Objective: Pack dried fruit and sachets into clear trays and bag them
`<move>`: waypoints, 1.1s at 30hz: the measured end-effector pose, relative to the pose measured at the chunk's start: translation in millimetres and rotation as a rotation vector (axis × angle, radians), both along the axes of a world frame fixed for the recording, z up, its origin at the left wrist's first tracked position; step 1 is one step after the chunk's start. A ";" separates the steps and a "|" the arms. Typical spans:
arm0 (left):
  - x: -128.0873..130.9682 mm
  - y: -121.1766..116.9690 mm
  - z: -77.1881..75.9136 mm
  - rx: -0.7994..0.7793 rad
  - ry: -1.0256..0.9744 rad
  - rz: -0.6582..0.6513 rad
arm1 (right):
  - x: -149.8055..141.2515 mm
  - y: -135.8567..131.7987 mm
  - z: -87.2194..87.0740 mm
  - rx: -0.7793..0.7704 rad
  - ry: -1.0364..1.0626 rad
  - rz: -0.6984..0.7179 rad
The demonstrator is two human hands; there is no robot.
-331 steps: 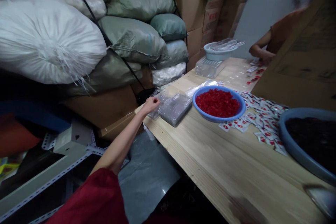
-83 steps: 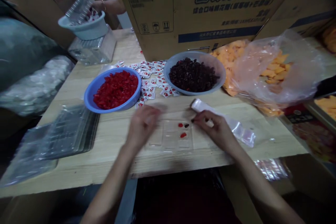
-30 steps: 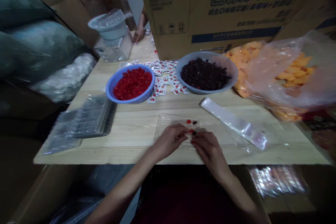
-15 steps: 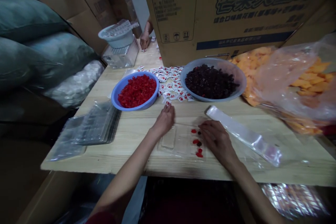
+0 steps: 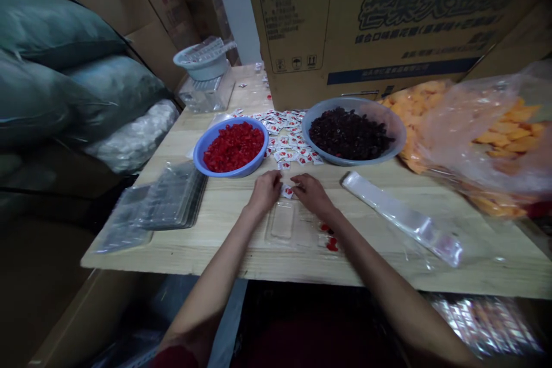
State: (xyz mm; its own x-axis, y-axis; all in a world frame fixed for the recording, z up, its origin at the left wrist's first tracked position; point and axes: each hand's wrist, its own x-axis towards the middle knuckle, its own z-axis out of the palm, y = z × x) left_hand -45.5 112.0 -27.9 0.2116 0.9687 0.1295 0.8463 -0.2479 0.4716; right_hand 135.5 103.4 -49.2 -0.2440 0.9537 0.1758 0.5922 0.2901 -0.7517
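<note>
Between my two hands lies a small white packet with a red mark [image 5: 287, 191]. My left hand [image 5: 265, 188] is closed at its left edge, fingertips pinching it. My right hand [image 5: 314, 193] is at the other edge, fingers bent and a little apart, seemingly holding nothing. Just below them is a clear plastic tray [image 5: 282, 221] with an oblong hollow. Red pieces [image 5: 332, 244] and dark pieces sit in its right-hand part, partly hidden under my right forearm. Many similar packets [image 5: 280, 122] are spread behind my hands.
A blue bowl of red pieces [image 5: 199, 161] and a bowl of dark pieces [image 5: 399, 144] flank the packets. Stacked clear trays [image 5: 172, 198] lie left; clear plastic sleeves [image 5: 401, 215] and a bag of orange pieces [image 5: 466, 126] lie right. A large carton [image 5: 302, 80] stands behind.
My left hand has drawn a packet toward me from the pile. My right hand has moved up and left from the filled compartments to the packet. Another person's hand at the back is gone.
</note>
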 end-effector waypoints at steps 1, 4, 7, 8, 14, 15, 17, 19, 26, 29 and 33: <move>-4.7 0.9 0.8 0.001 -0.006 0.010 | 4.8 -1.2 -0.5 0.002 0.002 -0.010; -11.4 1.6 1.0 -0.058 0.001 0.042 | 20.8 -6.1 -2.2 0.010 0.000 -0.053; 0.1 0.7 -2.7 -0.136 0.017 0.010 | 25.4 -7.9 -4.0 0.010 -0.014 -0.072; 7.1 0.8 -4.0 -0.143 0.013 -0.011 | 23.6 -6.9 -4.3 0.007 -0.020 -0.068; 36.3 6.1 -4.6 -0.145 -0.040 -0.053 | 9.4 11.5 -3.8 -0.041 -0.024 -0.097; 36.5 5.5 -4.0 -0.145 -0.052 -0.060 | 10.4 14.2 -4.0 -0.056 -0.013 -0.110; 35.5 2.4 -4.0 -0.148 -0.079 -0.088 | 15.1 17.8 -5.2 -0.087 0.024 -0.141; 36.1 -1.3 -6.3 -0.140 -0.114 -0.125 | 20.3 19.6 -7.3 -0.116 0.081 -0.177; 47.5 4.0 -0.5 -0.188 -0.344 -0.061 | 29.0 12.8 1.9 -0.146 0.354 -0.199; 39.6 -4.3 23.7 -0.214 -0.366 -0.144 | 46.2 -14.4 21.0 -0.059 0.535 -0.174; 33.2 -34.8 45.8 -0.311 -0.211 -0.278 | 70.3 -73.5 40.6 0.093 0.401 -0.204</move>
State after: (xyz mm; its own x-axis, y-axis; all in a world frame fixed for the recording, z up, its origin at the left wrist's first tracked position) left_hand -12.3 77.1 17.9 0.4685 0.8789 -0.0898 0.6454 -0.2712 0.7141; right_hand 205.8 29.9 -8.6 0.0522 0.9510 0.3046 0.3116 0.2743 -0.9098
